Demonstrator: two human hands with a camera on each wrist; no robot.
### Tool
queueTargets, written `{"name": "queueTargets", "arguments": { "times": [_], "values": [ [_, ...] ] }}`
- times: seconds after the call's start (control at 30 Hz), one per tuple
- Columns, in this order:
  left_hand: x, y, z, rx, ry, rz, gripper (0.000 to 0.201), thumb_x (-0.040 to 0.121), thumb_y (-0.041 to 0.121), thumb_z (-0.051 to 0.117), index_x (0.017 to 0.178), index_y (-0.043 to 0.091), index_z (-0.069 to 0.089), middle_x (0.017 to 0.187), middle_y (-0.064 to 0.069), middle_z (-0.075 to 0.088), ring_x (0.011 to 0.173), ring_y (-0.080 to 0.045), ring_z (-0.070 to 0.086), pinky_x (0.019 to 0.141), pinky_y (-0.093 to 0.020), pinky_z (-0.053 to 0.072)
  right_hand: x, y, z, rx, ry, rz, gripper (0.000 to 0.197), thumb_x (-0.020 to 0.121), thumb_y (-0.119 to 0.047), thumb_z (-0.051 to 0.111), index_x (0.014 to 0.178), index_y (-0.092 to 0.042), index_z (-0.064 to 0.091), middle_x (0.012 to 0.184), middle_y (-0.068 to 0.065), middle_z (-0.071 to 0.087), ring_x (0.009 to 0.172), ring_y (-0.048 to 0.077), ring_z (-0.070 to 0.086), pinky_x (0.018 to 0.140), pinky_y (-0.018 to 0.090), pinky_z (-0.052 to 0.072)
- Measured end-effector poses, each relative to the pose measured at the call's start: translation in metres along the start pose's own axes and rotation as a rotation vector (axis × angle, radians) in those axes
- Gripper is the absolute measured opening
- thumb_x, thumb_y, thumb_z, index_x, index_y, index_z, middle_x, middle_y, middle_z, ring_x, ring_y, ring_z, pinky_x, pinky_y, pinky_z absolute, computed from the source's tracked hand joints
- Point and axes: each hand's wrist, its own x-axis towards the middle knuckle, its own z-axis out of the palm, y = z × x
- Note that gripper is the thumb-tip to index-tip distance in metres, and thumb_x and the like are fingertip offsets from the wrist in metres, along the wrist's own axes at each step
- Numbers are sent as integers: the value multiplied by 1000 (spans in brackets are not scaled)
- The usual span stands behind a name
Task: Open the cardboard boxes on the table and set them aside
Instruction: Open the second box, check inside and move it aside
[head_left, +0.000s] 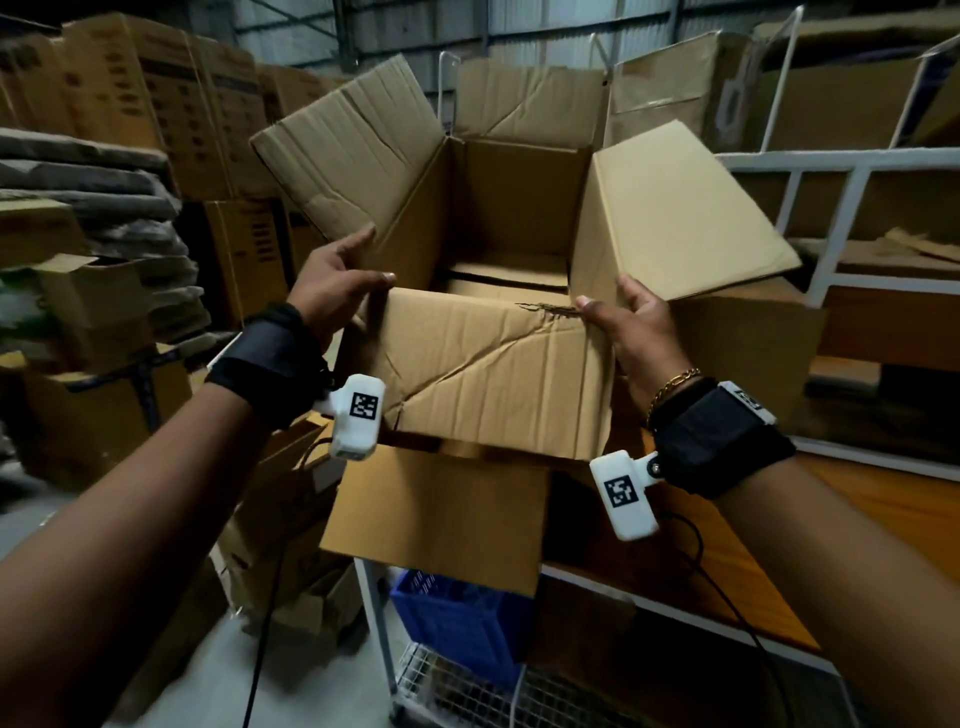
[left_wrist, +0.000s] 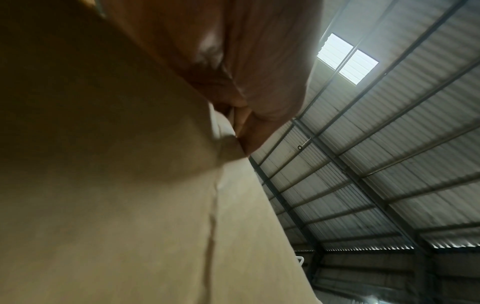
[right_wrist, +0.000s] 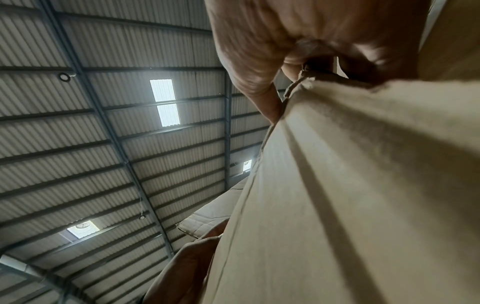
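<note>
Clearly the cardboard box (head_left: 493, 364) is the big thing here, held up in mid-frame above the table (head_left: 727, 545) edge, its mouth toward the viewer. Judging by how two hands carry it by one wall, it is probably light and looks empty inside; the board seems stiff along the flutes but weak where creased. That near wall is crumpled and torn at its top edge toward 1 o'clock, so I judge the corners, where two walls meet, the safer hold. All four flaps stand open: one at 11 o'clock, one at 12, a smooth pale one at 2, and one hanging at 6.

At 9 o'clock on the box, the left hand (head_left: 337, 280) grasps the near-left corner, thumb over the rim. At 3 o'clock, the right hand (head_left: 631, 325) pinches the near-right corner beside the tear. Below, at 6 o'clock, sits a blue crate (head_left: 457, 618).
</note>
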Motion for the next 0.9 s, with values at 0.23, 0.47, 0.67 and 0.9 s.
{"name": "queueTargets", "arguments": {
  "times": [0.23, 0.47, 0.67, 0.9],
  "values": [
    [38, -47, -37, 18, -27, -64, 72, 83, -3, 69, 147, 7, 38, 152, -4, 38, 138, -12, 37, 111, -38, 34, 16, 22, 56, -66, 21, 9, 83, 87, -22, 72, 153, -7, 25, 160, 11, 25, 144, 17, 30, 113, 26, 30],
    [46, -72, -40, -3, -88, -150, 70, 86, 5, 68, 148, 17, 38, 147, -1, 44, 92, -11, 59, 35, -21, 45, 18, 41, 74, -103, 62, 76, 83, 87, -24, 72, 153, -8, 26, 160, 11, 26, 142, 19, 33, 116, 37, 31],
    [58, -77, -28, -8, -146, -158, 69, 87, 5, 67, 148, 18, 38, 133, 6, 49, 84, 1, 54, 38, -23, 45, 18, 45, 65, -133, 116, 103, 82, 87, -28, 72, 154, -12, 26, 159, 8, 28, 140, 20, 36, 114, 41, 33],
    [57, -93, -9, -16, -160, -213, 67, 88, 5, 66, 148, 20, 39, 113, 14, 53, 80, 2, 52, 46, -28, 48, 17, 54, 56, -148, 133, 131, 81, 88, -26, 71, 154, -11, 26, 160, 8, 27, 140, 19, 37, 112, 39, 33]
  ]
}}
